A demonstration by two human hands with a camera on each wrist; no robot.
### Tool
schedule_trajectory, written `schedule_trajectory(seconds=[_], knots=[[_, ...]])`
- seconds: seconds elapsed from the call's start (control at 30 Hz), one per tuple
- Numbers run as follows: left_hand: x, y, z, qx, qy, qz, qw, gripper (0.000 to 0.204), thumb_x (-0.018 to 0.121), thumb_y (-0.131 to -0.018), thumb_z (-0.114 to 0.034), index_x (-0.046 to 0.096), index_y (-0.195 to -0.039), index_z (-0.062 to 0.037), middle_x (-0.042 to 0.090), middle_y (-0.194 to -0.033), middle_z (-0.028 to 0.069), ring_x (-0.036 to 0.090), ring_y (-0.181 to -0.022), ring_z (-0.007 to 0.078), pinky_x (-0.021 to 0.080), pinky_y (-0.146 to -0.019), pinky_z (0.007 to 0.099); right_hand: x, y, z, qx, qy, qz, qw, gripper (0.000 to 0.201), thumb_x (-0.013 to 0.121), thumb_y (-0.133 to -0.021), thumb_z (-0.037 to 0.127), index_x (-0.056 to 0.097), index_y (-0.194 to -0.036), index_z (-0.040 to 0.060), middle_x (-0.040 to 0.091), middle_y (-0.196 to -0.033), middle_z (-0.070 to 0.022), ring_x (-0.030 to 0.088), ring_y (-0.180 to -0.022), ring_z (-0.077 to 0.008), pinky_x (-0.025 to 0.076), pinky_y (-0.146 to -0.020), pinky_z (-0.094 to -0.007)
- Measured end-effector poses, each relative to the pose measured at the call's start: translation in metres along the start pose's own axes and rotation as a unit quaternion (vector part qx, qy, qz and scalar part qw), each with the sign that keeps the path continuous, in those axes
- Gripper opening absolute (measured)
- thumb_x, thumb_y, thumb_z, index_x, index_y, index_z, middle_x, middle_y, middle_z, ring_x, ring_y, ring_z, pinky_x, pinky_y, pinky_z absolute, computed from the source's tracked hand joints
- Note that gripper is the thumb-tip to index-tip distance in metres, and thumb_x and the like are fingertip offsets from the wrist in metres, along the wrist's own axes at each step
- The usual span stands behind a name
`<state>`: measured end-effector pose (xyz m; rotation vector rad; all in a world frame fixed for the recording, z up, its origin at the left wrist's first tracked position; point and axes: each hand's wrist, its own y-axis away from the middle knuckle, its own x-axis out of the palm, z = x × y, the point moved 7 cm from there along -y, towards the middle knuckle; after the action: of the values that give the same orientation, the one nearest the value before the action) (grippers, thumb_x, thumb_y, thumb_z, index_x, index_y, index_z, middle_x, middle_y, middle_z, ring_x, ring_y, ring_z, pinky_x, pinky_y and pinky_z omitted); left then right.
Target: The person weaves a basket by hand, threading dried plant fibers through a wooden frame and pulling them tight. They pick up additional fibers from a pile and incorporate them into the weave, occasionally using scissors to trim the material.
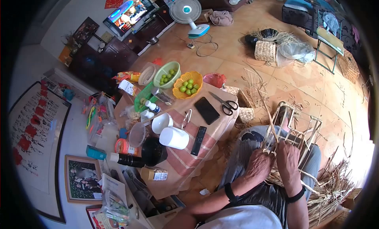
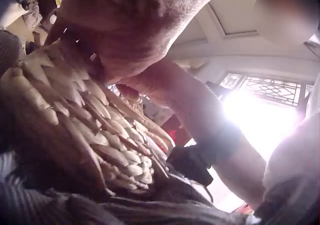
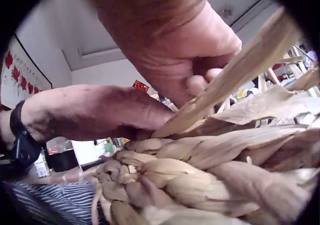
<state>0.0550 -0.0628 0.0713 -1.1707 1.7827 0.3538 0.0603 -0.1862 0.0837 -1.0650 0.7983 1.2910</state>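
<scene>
On the person's lap stands a wire frame (image 1: 312, 136) with a partly woven straw basket (image 3: 175, 180) on it, its thick braided rows plain in both wrist views. The left hand (image 1: 260, 165) grips the woven edge, its fingertips partly hidden behind the weave. Close beside it, the right hand (image 1: 289, 160) has its fingers curled and pinches a straw strand at the same edge. A long flat straw strand (image 3: 240, 70) slants up from the weave past the right hand. Both wrists wear dark bands.
To the left, a table holds scissors (image 1: 227, 104), a phone (image 1: 207, 110), a remote (image 1: 198, 141), a white canister (image 1: 173, 137) and bowls of green fruit (image 1: 188, 87). Loose straw (image 1: 331, 185) heaps at the right. A fan (image 1: 187, 12) and a finished-looking woven basket (image 1: 265, 51) stand farther off.
</scene>
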Motion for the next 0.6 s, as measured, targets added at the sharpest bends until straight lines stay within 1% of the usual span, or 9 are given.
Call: schedule_trajectory(seconds=[0.1, 0.13, 0.23, 0.27, 0.37, 0.4, 0.5, 0.53, 0.6], knots=[[-0.002, -0.005, 0.001, -0.030, 0.013, 0.003, 0.999, 0.014, 0.070, -0.094, -0.013, 0.073, -0.086, -0.0013, 0.071, -0.079, 0.0206, 0.070, -0.080, 0.0392, 0.053, -0.080, 0.0507, 0.002, -0.002, -0.005, -0.022, -0.061, -0.052, 0.997, 0.011, 0.061, -0.093, 0.004, 0.063, -0.103, 0.0016, 0.065, -0.090, -0.0212, 0.065, -0.077, -0.0424, 0.046, -0.069, -0.0535], [-0.005, -0.006, 0.001, -0.043, 0.019, 0.013, 0.999, 0.014, 0.071, -0.094, -0.013, 0.073, -0.088, -0.0012, 0.072, -0.080, 0.0208, 0.071, -0.080, 0.0393, 0.053, -0.081, 0.0508, 0.003, -0.006, -0.006, 0.015, -0.062, 0.006, 0.998, 0.012, 0.063, -0.093, 0.003, 0.062, -0.105, 0.0015, 0.067, -0.090, -0.0226, 0.068, -0.075, -0.0424, 0.049, -0.067, -0.0530], [-0.003, -0.005, 0.011, -0.053, 0.046, 0.012, 0.997, 0.014, 0.071, -0.095, -0.015, 0.074, -0.093, -0.0013, 0.073, -0.082, 0.0218, 0.072, -0.082, 0.0395, 0.054, -0.083, 0.0514, -0.001, -0.001, -0.006, -0.024, -0.126, -0.006, 0.992, 0.022, 0.066, -0.093, 0.002, 0.062, -0.115, 0.0012, 0.068, -0.092, -0.0235, 0.070, -0.077, -0.0430, 0.053, -0.067, -0.0513], [0.000, -0.005, 0.014, -0.050, 0.058, 0.005, 0.997, 0.015, 0.071, -0.096, -0.016, 0.074, -0.094, -0.0014, 0.073, -0.083, 0.0222, 0.073, -0.083, 0.0395, 0.054, -0.084, 0.0517, -0.001, 0.000, -0.007, -0.001, -0.129, 0.013, 0.992, 0.031, 0.068, -0.091, -0.001, 0.061, -0.121, 0.0014, 0.069, -0.093, -0.0233, 0.071, -0.083, -0.0446, 0.055, -0.068, -0.0512], [0.008, -0.006, 0.019, -0.090, 0.058, 0.058, 0.993, 0.015, 0.072, -0.096, -0.018, 0.075, -0.098, -0.0031, 0.073, -0.082, 0.0225, 0.073, -0.085, 0.0401, 0.055, -0.085, 0.0521, -0.026, 0.003, 0.005, 0.030, -0.196, -0.022, 0.980, 0.031, 0.068, -0.091, -0.004, 0.058, -0.120, 0.0016, 0.069, -0.094, -0.0237, 0.071, -0.085, -0.0466, 0.055, -0.069, -0.0525], [0.007, -0.007, 0.018, -0.092, 0.052, 0.052, 0.993, 0.016, 0.073, -0.096, -0.019, 0.075, -0.098, -0.0037, 0.073, -0.082, 0.0223, 0.072, -0.085, 0.0402, 0.055, -0.085, 0.0522, -0.012, 0.007, -0.009, 0.099, -0.227, 0.022, 0.969, 0.035, 0.070, -0.091, -0.004, 0.055, -0.122, 0.0027, 0.068, -0.092, -0.0229, 0.072, -0.085, -0.0452, 0.056, -0.069, -0.0510], [0.005, -0.007, 0.016, -0.100, 0.042, 0.046, 0.993, 0.016, 0.074, -0.095, -0.020, 0.075, -0.099, -0.0051, 0.073, -0.083, 0.0215, 0.072, -0.086, 0.0406, 0.055, -0.085, 0.0521, -0.015, 0.025, -0.019, 0.121, -0.351, -0.050, 0.927, 0.034, 0.071, -0.091, -0.004, 0.053, -0.119, 0.0034, 0.066, -0.088, -0.0215, 0.069, -0.078, -0.0417, 0.055, -0.068, -0.0484], [0.003, -0.007, 0.014, -0.103, 0.044, 0.048, 0.993, 0.015, 0.075, -0.095, -0.020, 0.075, -0.099, -0.0055, 0.074, -0.084, 0.0211, 0.072, -0.086, 0.0406, 0.054, -0.085, 0.0518, -0.010, 0.036, -0.027, 0.138, -0.343, -0.071, 0.926, 0.027, 0.070, -0.091, -0.005, 0.054, -0.110, 0.0022, 0.062, -0.082, -0.0189, 0.065, -0.073, -0.0375, 0.053, -0.067, -0.0452], [0.000, -0.008, 0.013, -0.094, 0.067, 0.047, 0.992, 0.014, 0.075, -0.095, -0.020, 0.075, -0.099, -0.0057, 0.074, -0.085, 0.0202, 0.071, -0.087, 0.0406, 0.054, -0.085, 0.0510, -0.012, 0.058, -0.024, 0.122, -0.293, -0.097, 0.943, 0.022, 0.070, -0.090, -0.005, 0.054, -0.103, 0.0014, 0.060, -0.081, -0.0175, 0.062, -0.071, -0.0367, 0.052, -0.067, -0.0437]])
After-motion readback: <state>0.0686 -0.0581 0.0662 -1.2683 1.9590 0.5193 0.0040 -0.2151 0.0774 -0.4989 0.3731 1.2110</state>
